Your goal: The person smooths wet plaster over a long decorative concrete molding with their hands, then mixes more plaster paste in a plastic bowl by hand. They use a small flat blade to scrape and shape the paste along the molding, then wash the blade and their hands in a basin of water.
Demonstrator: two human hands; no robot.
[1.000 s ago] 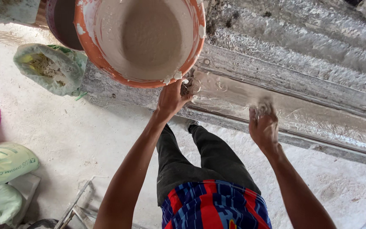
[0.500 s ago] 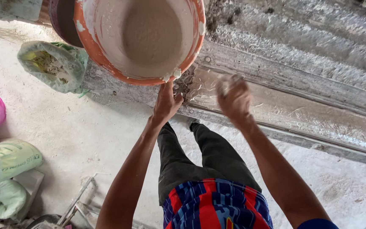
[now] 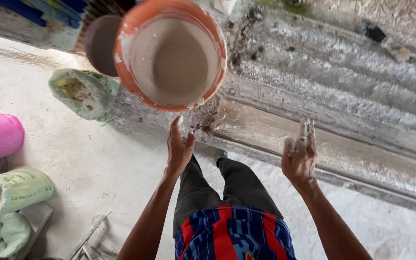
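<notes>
Here we hold our left hand (image 3: 179, 148) open just below the lower rim of the round orange plastic bucket (image 3: 170, 55) in the upper middle, nearer it than our right hand (image 3: 299, 159), loosely curled and paste-smeared, empty over the grey corrugated metal sheet (image 3: 343, 91) at right.

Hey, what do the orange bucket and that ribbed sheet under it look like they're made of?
The orange bucket looks like plastic: smooth, evenly coloured rim, with a pale, matte, plaster-like coating inside. The ribbed sheet looks like corrugated galvanised metal: regular ridges with a dull grey sheen, dirt-streaked. The right hand carries the same pale coating on its fingers.
</notes>
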